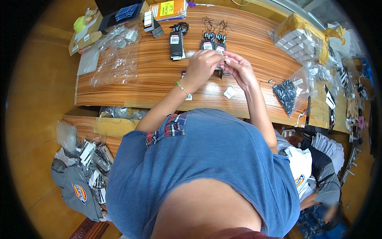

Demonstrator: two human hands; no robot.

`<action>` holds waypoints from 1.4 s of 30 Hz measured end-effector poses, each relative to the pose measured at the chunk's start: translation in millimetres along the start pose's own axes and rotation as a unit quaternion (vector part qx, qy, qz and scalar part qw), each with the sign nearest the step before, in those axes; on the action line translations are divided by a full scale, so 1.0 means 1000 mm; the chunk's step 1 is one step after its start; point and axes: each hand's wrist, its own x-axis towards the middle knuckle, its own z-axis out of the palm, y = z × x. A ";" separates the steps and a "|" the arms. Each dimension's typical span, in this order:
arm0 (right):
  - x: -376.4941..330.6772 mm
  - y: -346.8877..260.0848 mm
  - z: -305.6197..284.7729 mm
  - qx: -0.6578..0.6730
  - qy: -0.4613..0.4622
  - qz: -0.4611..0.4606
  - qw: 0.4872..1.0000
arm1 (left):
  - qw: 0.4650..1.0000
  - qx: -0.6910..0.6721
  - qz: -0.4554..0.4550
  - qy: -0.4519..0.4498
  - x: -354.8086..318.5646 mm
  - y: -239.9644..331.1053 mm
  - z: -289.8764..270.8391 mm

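- While both hands meet above the wooden table [151, 75], the left hand [202, 65] and right hand [238, 69] pinch one small white tag [227, 60] between their fingertips; it is too small to tell which way its long axis runs.
- One stack of black cards [176, 45] stands upright beyond the left hand.
- One clear bag of small black pieces [287, 93] lies right of the hands.
- One flat white square tag [229, 92] rests on the glossy wood below the right hand.
- Crinkled clear plastic bags [115, 63] lie at the left.
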 end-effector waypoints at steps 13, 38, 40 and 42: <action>0.006 0.009 -0.009 -0.014 0.074 -0.070 0.995 | 0.982 0.059 0.174 -0.046 0.005 0.009 -0.013; -0.002 -0.027 0.018 0.515 -0.133 -0.041 0.846 | 0.989 -0.141 -0.028 -0.026 -0.009 0.017 -0.005; -0.001 -0.025 0.010 0.428 -0.131 -0.081 0.890 | 0.993 -0.114 0.001 0.024 -0.008 0.016 -0.005; -0.006 -0.028 0.012 0.299 -0.069 -0.137 0.942 | 0.994 -0.041 0.054 0.084 -0.002 0.017 -0.012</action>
